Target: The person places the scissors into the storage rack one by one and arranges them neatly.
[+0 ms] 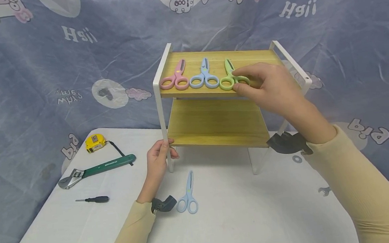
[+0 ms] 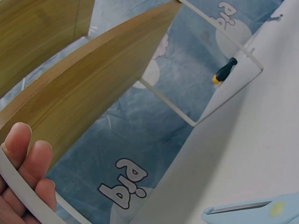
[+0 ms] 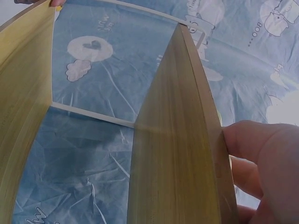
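My right hand (image 1: 275, 86) pinches the green scissors (image 1: 229, 68) by the right handle loop, on the top board of a two-tier wooden shelf (image 1: 222, 120) with a white frame. Blue scissors (image 1: 205, 69) and pink scissors (image 1: 177, 73) lie to their left in a row, blades pointing back. Curled fingers of my left hand (image 1: 157, 158) grip the shelf's front left leg (image 1: 161, 120), by the lower board; the left wrist view shows the fingertips (image 2: 39, 156) round the white bar. A second pair of blue scissors (image 1: 188, 190) lies on the table near my left wrist.
Left on the white table are a yellow tape measure (image 1: 95, 142), a green-handled adjustable wrench (image 1: 107, 166) and a small screwdriver (image 1: 98, 199). A small wrench (image 1: 324, 191) lies at the right, partly behind my sleeve. A dark green and yellow handle (image 2: 225, 71) shows beyond the shelf. Patterned cloth hangs behind.
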A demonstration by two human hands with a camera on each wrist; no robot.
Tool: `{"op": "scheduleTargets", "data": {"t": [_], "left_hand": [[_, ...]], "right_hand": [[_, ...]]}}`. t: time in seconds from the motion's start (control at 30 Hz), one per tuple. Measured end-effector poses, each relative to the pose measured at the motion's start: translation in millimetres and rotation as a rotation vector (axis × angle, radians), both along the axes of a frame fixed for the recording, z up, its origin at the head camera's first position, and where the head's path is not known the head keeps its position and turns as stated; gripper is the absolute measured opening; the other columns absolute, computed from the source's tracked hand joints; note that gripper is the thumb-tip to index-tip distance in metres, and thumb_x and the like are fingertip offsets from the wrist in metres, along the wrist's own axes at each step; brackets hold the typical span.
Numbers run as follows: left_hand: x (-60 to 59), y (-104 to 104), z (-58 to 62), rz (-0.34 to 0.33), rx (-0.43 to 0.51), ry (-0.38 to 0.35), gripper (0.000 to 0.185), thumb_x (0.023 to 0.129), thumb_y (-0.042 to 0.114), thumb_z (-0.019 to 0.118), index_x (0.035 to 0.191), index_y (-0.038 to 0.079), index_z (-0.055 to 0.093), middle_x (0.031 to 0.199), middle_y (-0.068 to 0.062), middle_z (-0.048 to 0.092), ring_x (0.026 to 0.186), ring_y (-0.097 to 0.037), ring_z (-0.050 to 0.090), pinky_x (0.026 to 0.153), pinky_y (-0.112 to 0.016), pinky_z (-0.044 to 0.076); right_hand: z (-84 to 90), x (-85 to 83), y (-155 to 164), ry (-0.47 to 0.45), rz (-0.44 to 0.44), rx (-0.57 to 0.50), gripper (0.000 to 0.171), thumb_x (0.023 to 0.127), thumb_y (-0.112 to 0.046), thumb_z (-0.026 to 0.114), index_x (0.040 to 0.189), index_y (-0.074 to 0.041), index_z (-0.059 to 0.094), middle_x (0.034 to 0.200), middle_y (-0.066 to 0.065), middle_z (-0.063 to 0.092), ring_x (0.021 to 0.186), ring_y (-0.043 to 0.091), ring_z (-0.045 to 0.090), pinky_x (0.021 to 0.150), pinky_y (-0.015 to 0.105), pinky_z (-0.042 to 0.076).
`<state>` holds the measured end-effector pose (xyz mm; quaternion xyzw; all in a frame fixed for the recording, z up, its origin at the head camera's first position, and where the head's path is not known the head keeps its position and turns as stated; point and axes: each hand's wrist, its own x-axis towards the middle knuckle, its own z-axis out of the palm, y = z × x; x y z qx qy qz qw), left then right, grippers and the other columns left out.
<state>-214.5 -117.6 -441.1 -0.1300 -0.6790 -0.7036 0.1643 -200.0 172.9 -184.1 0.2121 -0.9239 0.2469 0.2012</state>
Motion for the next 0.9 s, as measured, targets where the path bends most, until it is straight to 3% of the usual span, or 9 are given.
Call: {"op": "scheduleTargets", "data": {"t": [0.13,0.23,0.37,0.63,0.9], "left_hand": [[-0.1,-0.3,-0.4,-0.004,0.002,0.008,0.031,0.11,0.016,0.045,0.114,-0.009,0.063,0.068,-0.005,0.069,0.065,-0.003,0.068,0.072,-0.025,0.058],[0.6,-0.5,0.4,-0.003,-0.007,0.013,0.032,0.11,0.017,0.045,0.114,-0.008,0.064,0.069,-0.008,0.069,0.065,-0.003,0.068,0.072,-0.025,0.058],[0.9,-1.1,0.5,0.0,-0.017,0.017,0.032,0.11,0.019,0.045,0.115,-0.007,0.064,0.07,-0.012,0.069,0.066,-0.005,0.068,0.072,-0.025,0.058],[0.8,-0.9,-1.1,-0.014,0.004,0.022,0.033,0.11,0.018,0.044,0.115,-0.01,0.062,0.067,0.014,0.067,0.065,-0.004,0.068,0.072,-0.024,0.058],[0.9,-0.2,-0.4,-0.017,-0.003,0.022,0.033,0.11,0.019,0.045,0.115,-0.009,0.063,0.068,0.014,0.067,0.066,-0.005,0.068,0.071,-0.023,0.058]], "right_hand": [[-1.4,-1.0,0.0,0.043,0.004,0.016,0.027,0.093,-0.026,0.073,0.117,-0.014,0.078,0.11,0.013,0.077,0.089,0.027,0.062,0.077,0.041,0.045],[-1.6,-0.9,-0.2,0.057,0.006,0.027,0.026,0.093,-0.026,0.073,0.116,-0.015,0.078,0.107,0.013,0.077,0.083,0.024,0.056,0.074,0.038,0.043],[-1.4,-0.8,-0.6,0.063,0.012,0.035,0.026,0.093,-0.026,0.073,0.116,-0.015,0.078,0.11,0.013,0.076,0.085,0.025,0.058,0.075,0.039,0.044],[-2.3,-0.8,-0.6,0.071,0.016,0.041,0.026,0.093,-0.026,0.073,0.116,-0.015,0.078,0.114,0.013,0.076,0.086,0.026,0.061,0.077,0.041,0.045],[-2.7,0.9,-0.5,0.071,0.026,0.024,0.027,0.094,-0.023,0.072,0.118,-0.013,0.077,0.118,0.015,0.075,0.096,0.03,0.066,0.082,0.045,0.047]]}}
